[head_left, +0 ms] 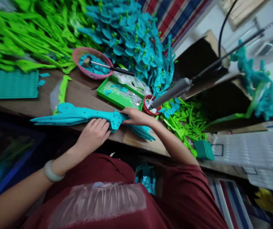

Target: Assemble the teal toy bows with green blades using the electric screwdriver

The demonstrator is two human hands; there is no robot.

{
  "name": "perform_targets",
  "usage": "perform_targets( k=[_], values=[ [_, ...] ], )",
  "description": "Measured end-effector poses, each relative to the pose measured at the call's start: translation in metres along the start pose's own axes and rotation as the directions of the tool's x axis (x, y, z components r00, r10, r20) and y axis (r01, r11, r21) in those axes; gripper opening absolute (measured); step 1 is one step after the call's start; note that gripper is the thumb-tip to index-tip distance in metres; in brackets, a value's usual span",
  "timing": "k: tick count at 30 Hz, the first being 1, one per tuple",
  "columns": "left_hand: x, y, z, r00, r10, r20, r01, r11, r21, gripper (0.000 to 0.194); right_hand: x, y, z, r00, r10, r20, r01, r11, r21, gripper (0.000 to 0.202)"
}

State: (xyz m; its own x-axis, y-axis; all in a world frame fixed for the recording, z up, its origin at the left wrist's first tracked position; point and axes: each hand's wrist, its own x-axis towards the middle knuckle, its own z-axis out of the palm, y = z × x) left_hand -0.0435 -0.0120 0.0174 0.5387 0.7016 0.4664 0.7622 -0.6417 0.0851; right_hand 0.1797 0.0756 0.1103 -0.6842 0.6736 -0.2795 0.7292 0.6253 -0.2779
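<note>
A long blue plastic toy piece (79,115) lies along the front edge of the workbench, with thin layered blades at its left end and a knobbly middle. Curled over its near side are the fingers of my left hand (95,133), which grip it just left of the knobbly part. My right hand (134,116) holds the same piece at the right of that part, fingertips on its top; some of the fingers' undersides are hidden. More flat blue blades (142,132) extend below my right hand over a cardboard sheet (131,141).
Behind stand a pink bowl (75,62) of blue bits with a hammer-like tool (103,65) across it, a green tray (114,102) of small metal parts and a red cup (159,111). Green pieces (31,38) and blue pieces (131,41) are heaped beyond. A grey rod (172,92) slants in from the right.
</note>
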Motion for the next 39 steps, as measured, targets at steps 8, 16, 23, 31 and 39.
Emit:
perform_targets(
  k=[8, 16, 23, 31, 39],
  values=[
    [-0.008, 0.012, -0.011, 0.996, 0.044, -0.084, -0.033, 0.991, 0.127, 0.023, 0.003, 0.01, 0.007, 1.0, 0.004, 0.006, -0.004, 0.999, 0.04, 0.048],
    [-0.002, 0.01, -0.013, 0.983, 0.111, -0.145, -0.123, 0.989, -0.083, 0.045, -0.036, 0.009, 0.025, 0.913, 0.064, -0.403, 0.006, 0.986, 0.169, 0.038],
    [0.018, -0.023, 0.024, 0.942, 0.311, -0.127, -0.33, 0.927, -0.176, 0.039, -0.095, 0.096, 0.002, -0.153, 0.416, -0.897, -0.107, 0.895, 0.433, 0.035],
    [0.019, -0.013, 0.013, 0.944, 0.324, -0.065, -0.331, 0.928, -0.169, 0.038, -0.032, 0.093, -0.03, 0.725, 0.305, -0.618, 0.384, 0.565, 0.73, 0.04],
    [0.031, 0.008, 0.017, 0.962, 0.265, -0.064, -0.272, 0.95, -0.15, 0.035, 0.089, 0.077, -0.002, 0.425, 0.441, -0.791, 0.565, 0.554, 0.612, 0.046]
  ],
)
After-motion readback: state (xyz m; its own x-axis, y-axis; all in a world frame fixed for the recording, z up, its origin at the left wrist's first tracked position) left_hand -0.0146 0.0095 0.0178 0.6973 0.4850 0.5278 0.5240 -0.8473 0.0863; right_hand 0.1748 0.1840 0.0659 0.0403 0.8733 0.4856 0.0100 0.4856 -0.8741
